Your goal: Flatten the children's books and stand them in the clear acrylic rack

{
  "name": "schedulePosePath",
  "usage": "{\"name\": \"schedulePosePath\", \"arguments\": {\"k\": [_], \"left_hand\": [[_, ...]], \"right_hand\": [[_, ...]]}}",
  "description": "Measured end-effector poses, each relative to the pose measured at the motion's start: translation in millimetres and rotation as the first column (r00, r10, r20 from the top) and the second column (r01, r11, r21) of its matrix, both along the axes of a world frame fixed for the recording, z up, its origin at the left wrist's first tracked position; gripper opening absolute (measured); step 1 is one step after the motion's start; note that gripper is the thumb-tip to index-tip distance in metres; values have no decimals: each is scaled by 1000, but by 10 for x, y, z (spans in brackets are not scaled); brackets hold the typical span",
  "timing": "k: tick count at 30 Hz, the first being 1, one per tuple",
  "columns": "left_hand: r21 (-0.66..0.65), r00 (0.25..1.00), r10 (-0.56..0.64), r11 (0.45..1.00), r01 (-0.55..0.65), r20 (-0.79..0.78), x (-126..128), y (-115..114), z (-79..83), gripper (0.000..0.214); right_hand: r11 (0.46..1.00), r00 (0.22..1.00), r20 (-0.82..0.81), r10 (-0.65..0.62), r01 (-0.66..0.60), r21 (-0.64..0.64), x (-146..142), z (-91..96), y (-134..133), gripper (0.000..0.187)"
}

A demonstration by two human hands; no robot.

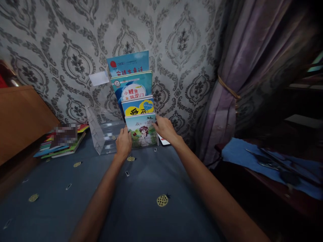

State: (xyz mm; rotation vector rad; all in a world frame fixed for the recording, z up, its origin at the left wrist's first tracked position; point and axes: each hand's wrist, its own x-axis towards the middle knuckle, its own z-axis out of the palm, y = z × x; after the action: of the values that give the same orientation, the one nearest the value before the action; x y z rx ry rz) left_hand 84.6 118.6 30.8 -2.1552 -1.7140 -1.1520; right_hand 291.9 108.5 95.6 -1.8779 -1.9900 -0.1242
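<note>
A thin picture book [144, 134] with a cartoon figure on a green cover stands upright at the front of a clear plastic rack [97, 134]. My left hand [123, 143] grips its left edge, fingers curled behind it. On the upper right edge, my right hand [164, 128] holds the same book with thumb and fingers. Behind it rise, in steps, a yellow-and-blue book [138, 107], a teal book [133, 85] and a taller blue book [128, 62]. The fingertips behind the front book are hidden.
Several books lie in a stack [63, 141] on the left of the dark patterned cloth [141, 208]. A wooden box [27, 114] stands beside them. At the right hang purple curtains [227, 94], near a blue cloth [234, 153] with tools on it. Patterned wallpaper [183, 40] backs the table.
</note>
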Motion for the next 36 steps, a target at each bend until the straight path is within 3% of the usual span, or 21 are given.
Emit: {"name": "schedulePosePath", "arguments": {"k": [16, 21, 26, 36], "left_hand": [[8, 997, -52, 999, 52, 50, -43, 16, -47, 37], [-117, 999, 13, 993, -18, -44, -38, -48, 39, 38], [-168, 998, -13, 986, 3, -61, -48, -82, 83, 41], [-265, 999, -11, 964, -2, -49, -36, -107, 91, 47]], "right_hand": [[1000, 998, -58, 22, -23, -15, 5, 28, -23, 27], [998, 996, -74, 54, -55, -9, 54, 26, -11, 26], [998, 993, -101, 68, -67, 14, 72, -3, -4, 25], [993, 980, -185, 67, -47, 106, 64, -229, 43, 29]]}}
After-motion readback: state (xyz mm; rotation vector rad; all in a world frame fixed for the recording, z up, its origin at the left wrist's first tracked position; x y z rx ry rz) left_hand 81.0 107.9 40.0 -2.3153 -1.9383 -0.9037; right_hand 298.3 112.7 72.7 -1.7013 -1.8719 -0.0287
